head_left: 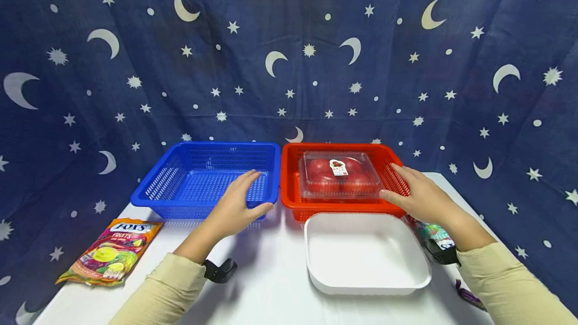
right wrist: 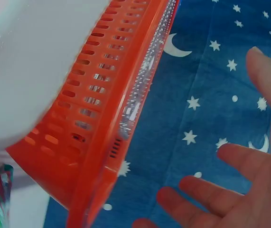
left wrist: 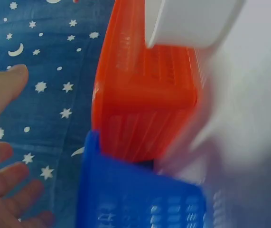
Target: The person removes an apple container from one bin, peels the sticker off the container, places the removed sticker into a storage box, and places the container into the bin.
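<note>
The left hand (head_left: 235,208) hovers over the front right part of the blue basket (head_left: 180,209), fingers extended and thumb apart, holding nothing. At the right side of the red basket (head_left: 289,184), the right hand (head_left: 420,194) is spread, its thumb near a clear box of red fruit (head_left: 356,177) with a white label. That box lies inside the red basket. In the left wrist view the left hand (left wrist: 7,166) shows spread fingers; in the right wrist view the right hand (right wrist: 235,180) has nothing in its fingers.
A white tray (head_left: 368,255) stands in front of the red basket. An orange Fox's candy bag (head_left: 113,252) lies at the left. A green bag (head_left: 435,234) and a small purple item (head_left: 469,296) are partly under the right arm. A star-patterned curtain (head_left: 316,99) hangs behind.
</note>
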The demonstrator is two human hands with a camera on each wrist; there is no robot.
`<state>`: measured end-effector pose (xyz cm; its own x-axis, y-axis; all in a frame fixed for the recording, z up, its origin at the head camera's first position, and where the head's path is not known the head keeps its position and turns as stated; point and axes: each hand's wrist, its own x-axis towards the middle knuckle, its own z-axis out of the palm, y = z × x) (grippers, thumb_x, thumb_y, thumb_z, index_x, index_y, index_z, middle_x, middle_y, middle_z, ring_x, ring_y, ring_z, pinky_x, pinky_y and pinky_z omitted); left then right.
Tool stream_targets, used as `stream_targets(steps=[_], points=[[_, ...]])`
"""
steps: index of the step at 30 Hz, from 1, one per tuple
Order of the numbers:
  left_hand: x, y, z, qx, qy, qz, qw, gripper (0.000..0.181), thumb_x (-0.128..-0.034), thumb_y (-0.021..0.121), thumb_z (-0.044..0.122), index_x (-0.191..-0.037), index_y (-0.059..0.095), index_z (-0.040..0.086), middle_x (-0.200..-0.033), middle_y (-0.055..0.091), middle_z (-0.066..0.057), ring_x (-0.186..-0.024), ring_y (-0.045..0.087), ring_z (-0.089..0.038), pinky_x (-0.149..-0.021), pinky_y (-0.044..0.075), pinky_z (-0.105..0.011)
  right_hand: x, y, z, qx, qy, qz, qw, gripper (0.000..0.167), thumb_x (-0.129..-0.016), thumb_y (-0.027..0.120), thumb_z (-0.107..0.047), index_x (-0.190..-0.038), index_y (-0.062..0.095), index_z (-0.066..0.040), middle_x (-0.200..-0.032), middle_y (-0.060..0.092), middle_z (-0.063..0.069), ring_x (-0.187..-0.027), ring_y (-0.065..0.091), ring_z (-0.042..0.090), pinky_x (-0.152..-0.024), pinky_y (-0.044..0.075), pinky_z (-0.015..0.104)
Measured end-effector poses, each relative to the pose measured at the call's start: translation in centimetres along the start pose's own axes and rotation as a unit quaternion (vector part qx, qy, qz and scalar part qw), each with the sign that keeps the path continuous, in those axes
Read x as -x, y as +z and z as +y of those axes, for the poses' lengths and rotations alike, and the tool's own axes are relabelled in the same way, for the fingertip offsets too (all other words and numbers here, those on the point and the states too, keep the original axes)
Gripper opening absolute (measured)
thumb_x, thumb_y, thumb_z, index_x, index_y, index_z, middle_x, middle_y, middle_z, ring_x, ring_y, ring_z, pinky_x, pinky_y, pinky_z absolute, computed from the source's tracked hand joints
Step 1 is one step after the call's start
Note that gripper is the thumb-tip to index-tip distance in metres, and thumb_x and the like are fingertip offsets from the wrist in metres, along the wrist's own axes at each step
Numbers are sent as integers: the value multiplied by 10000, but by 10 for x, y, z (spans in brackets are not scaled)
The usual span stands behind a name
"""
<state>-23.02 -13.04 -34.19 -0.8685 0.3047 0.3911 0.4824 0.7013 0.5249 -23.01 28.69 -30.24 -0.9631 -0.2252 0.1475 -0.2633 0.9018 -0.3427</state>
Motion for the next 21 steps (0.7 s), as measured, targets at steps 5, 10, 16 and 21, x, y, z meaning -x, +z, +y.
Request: stream_targets(steps=[5, 10, 16, 21], points=[[-13, 22, 5, 605, 143, 4, 9981, 788, -843, 816, 270, -1465, 440, -34, -1489, 441, -230, -1389, 380, -394, -1124, 291, -545, -10, 5, 5, -537, 98, -66, 9985, 956, -909, 667, -553, -1542, 278, 48, -1484, 331, 370, -1310, 353, 565, -989, 319, 727], [-24, 39, 4, 811, -25, -86, 9967, 752, -836, 824, 257, -1444, 478, -19, -1461, 484, -210, -1376, 407, -381, -1118, 308, -534, -26, 14, 13, -897, 230, -235, 9954, 955, -899, 693, -535, -1563, 263, 1, -1527, 302, 337, -1341, 334, 547, -1011, 308, 713], [-33, 48, 3, 651, -323, -93, 9973, 694, -825, 842, 254, -1416, 546, 41, -1421, 542, -161, -1345, 446, -369, -1102, 333, -532, -46, 26, 22, -1242, 431, -354, 9907, 973, -867, 752, -490, -1571, 262, -31, -1529, 299, 332, -1326, 343, 553, -1013, 305, 713], [-37, 49, 2, 437, -512, -161, 9976, 657, -826, 840, 277, -1390, 582, 62, -1379, 578, -160, -1308, 480, -378, -1074, 365, -538, -59, 34, 26, -1376, 543, -372, 9883, 924, -897, 742, -423, -1565, 259, -4, -1510, 323, 335, -1291, 381, 522, -1020, 325, 688]])
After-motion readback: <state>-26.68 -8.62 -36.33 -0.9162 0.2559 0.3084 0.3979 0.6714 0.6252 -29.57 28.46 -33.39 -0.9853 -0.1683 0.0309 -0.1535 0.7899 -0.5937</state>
